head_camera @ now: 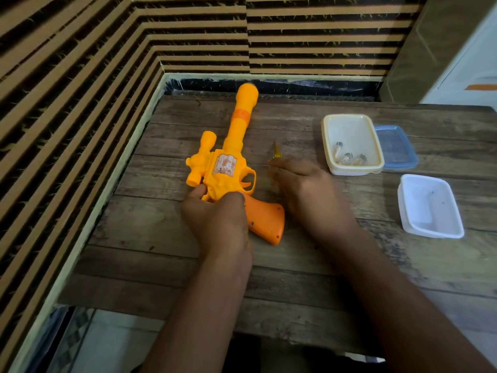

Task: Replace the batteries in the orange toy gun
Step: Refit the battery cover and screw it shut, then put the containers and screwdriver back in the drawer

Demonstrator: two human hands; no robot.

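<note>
Left grip (215, 219) curled round the gun (228, 168) where body meets handle; right grip (304, 187) palm-down at a screwdriver (276, 154).
The right fingers are blurred against the screwdriver's yellow handle, so I cannot tell whether they pinch it. The gun lies flat on the bench (282, 297), barrel toward the striped wall (80, 76). Well apart to the right stands a cream tub (329, 146) holding batteries (348, 157), a blue lid (396, 148) just beside it, and a white tub (430, 205) nearer the person.
</note>
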